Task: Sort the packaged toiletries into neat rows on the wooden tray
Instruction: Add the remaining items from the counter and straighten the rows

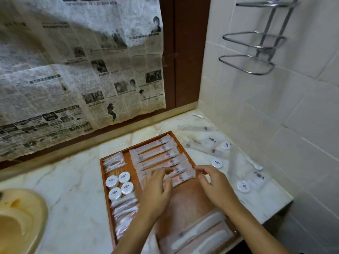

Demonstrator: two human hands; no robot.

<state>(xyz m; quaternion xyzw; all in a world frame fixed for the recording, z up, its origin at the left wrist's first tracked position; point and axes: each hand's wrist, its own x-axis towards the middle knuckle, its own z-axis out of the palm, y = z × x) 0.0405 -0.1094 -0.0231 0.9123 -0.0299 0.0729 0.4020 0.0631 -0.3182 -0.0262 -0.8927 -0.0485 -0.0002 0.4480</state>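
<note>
**Six sachets racked, the nearest one under both hands**

Six long sachets [157,158] lie side by side in the tray [113,213], long axes running from about 8 o'clock up to 2 o'clock, parallel to its far rim. The row steps down toward the person; the nearest sachet [180,179] sits at the edge of the tray's bare middle.

Left hand [156,187]: fingers straight and spread, lying flat across the low ends of the nearest two or three sachets. Pressing, not gripping.

Right hand [214,182]: at the 2 o'clock end of the same sachet, by the tray's right rim. Fingers loosely bent, tips touching or just short of the packet; motion blur, so I cannot tell whether it pinches anything.

So each hand is at one end of the near sachet. Judgement: squaring it calls for a nudge across its long axis, toward 11 o'clock, against its neighbour.

Elsewhere in the tray: four round tubs [119,186] at 9 o'clock of the left hand, small packets [124,215] below them, combs [198,233] at 6 o'clock.

Unsorted stock [244,186] lies on the counter [73,180] at 3 o'clock, outside the rim. The right hand is nearer to it.
</note>
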